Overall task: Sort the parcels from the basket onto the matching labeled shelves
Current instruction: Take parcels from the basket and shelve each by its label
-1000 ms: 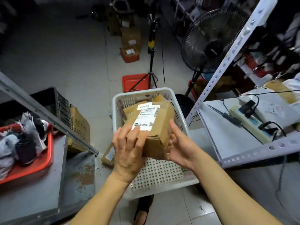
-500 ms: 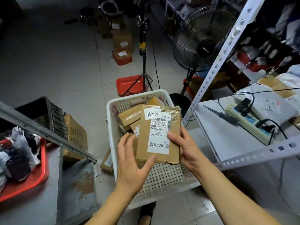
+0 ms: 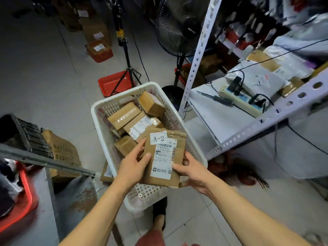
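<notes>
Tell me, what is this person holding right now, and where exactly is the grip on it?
A flat brown parcel labelled A-2, held above the white basket. The left hand grips its left edge; the right hand grips its lower right corner.

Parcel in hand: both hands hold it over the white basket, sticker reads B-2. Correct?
Not quite. In the head view the sticker on the parcel reads A-2, not B-2. The rest holds: the left hand and the right hand both hold it over the white basket.
</notes>
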